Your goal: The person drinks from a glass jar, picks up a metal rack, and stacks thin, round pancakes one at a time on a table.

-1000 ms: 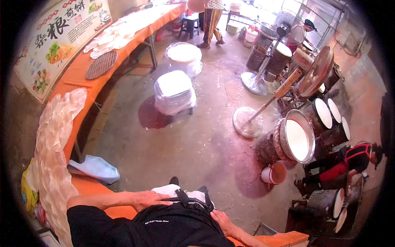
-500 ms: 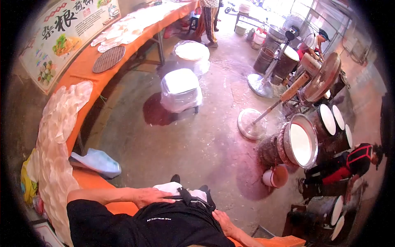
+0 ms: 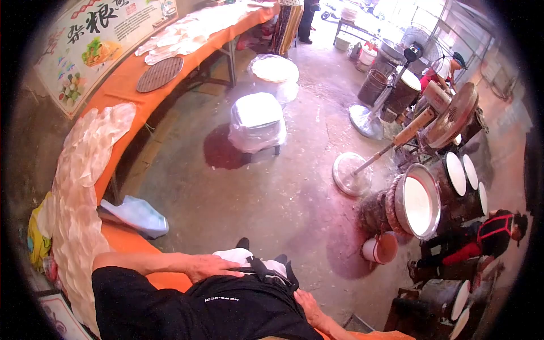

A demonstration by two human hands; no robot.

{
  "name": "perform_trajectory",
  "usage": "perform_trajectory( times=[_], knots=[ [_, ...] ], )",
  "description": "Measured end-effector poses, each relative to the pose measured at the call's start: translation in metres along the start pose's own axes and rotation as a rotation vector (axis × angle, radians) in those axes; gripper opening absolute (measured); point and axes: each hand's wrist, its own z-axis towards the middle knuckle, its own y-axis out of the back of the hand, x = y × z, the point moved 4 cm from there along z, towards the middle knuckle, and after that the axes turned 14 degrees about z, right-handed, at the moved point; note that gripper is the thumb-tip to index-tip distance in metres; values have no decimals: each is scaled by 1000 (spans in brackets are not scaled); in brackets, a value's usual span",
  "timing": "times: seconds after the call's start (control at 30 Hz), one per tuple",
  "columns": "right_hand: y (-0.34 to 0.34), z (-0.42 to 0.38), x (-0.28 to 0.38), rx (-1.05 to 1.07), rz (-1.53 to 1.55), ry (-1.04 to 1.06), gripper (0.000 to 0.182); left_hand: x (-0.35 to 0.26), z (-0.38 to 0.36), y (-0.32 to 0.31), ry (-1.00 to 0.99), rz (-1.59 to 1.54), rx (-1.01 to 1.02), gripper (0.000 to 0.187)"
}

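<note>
**Mia:** Where are the person's hands?

**Ben:** Both rest on the person's own waist. The left hand [image 3: 211,266] lies flat on the black shirt [image 3: 226,309], by a dark strap [image 3: 263,272]. Its fingers are spread out and point to the right. The grip is open and holds nothing.

**Mia:** And the other one?

**Ben:** The right hand [image 3: 309,306] lies low on the shirt's other side. Its fingers look loose and point up and left. It holds nothing that I can see.

**Mia:** Which way does the strap go?

**Ben:** It runs sideways, from the left hand's fingertips to the right.

**Mia:** What is near them?

**Ben:** An orange counter [image 3: 127,85] curves along the left. Thin white sheets [image 3: 79,187] lie on it, with a round mesh mat [image 3: 160,74] farther up. A blue bag [image 3: 136,213] sits at its edge. On the floor, a big pan of white batter [image 3: 416,201] tilts beside a person in red and black [image 3: 481,241].
</note>
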Motion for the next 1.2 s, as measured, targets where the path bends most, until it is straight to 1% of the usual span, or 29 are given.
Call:
perform_trajectory(
  times=[0.17,0.47,0.63,0.87,1.03,1.2],
  knots=[
    [0,0,2,-2,-2,5,88,-1,-1,0,7,-5,9,114],
    [1,1,3,1,10,-7,94,0,-1,1,-2,-3,7,114],
    [-1,-3,-3,-10,32,1,92,5,-1,-6,0,15,36,112],
    [0,-2,-2,-10,22,-4,89,3,0,-1,-1,-25,-3,113],
    [0,-1,-3,-16,12,6,90,5,0,-3,20,-21,27,115],
    [-1,-1,-5,-15,14,14,92,4,0,0,15,-29,15,117]
  ],
)
